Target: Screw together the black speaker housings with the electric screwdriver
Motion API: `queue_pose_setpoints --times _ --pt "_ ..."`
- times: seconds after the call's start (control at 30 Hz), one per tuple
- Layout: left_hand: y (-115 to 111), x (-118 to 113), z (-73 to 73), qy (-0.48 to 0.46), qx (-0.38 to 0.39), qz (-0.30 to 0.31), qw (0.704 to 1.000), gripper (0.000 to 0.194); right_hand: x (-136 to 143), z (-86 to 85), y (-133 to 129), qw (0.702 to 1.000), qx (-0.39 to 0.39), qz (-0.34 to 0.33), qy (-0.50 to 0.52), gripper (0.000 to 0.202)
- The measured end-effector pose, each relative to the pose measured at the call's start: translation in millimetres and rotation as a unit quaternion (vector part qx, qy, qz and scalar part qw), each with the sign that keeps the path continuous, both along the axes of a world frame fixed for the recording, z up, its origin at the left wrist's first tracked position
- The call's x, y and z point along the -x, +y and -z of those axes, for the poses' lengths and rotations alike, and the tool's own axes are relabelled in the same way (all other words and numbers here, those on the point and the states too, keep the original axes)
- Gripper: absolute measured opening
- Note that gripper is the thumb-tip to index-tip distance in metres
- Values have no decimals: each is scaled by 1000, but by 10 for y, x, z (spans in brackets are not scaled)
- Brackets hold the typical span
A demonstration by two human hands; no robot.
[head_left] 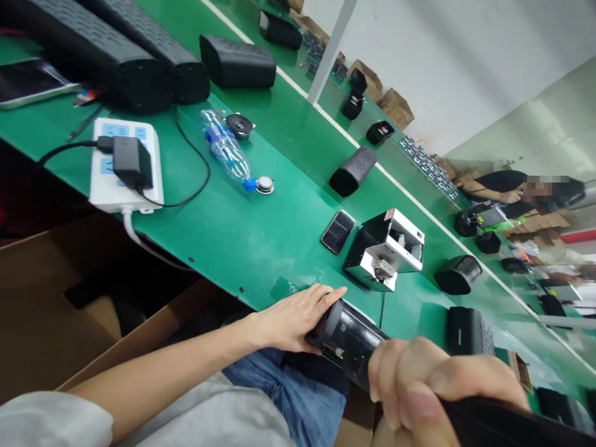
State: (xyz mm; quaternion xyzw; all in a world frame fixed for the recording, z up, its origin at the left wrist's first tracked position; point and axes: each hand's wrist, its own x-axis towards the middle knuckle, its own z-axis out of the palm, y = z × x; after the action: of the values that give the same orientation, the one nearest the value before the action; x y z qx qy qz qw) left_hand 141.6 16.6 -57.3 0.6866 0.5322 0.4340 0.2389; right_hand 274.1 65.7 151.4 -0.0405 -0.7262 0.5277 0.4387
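My left hand (298,318) reaches from the lower left and is closed round the far end of a dark cylindrical speaker (351,341). Its fingers lie along the top rim, and a perforated patch shows on the casing. In the foreground my right hand (414,385) is curled into a fist, overlapping the speaker's near end. A long black object (507,425) runs from that fist to the lower right; its kind is unclear. Beyond the speaker stands a black-and-silver boxy device (384,251), with a phone (338,232) beside it.
On the green table (223,248) lie a plastic bottle (228,152), a loose speaker driver (239,125) and a white power strip (103,181) with a black adapter. Large speakers (139,68) stand at the upper left. Other people (500,189) sit across the far side.
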Motion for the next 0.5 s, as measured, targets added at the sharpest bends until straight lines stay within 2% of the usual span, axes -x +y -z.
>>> queue_pose_setpoints --times 0.07,0.13,0.2,0.27,0.33,0.4,0.5 --pt "-8 0 -9 -2 4 -1 1000 159 46 -5 -47 1000 -2 7 2 14" --pt "-16 6 -25 -5 10 -8 1000 158 -7 -86 -27 1000 8 18 -6 12" --pt "-24 19 -47 -8 22 -15 1000 158 -147 -251 75 999 20 10 -25 9" --pt "-33 39 -71 -7 35 -14 999 162 -306 -462 264 999 35 28 3 15" --pt "-41 60 -96 -5 43 -7 999 167 -390 -648 533 992 34 93 77 18" --pt "-47 79 -120 -4 46 1 999 170 -353 -742 851 969 16 192 157 24" --pt "-54 95 -143 0 49 0 999 171 -144 -676 1305 940 -3 289 179 23"
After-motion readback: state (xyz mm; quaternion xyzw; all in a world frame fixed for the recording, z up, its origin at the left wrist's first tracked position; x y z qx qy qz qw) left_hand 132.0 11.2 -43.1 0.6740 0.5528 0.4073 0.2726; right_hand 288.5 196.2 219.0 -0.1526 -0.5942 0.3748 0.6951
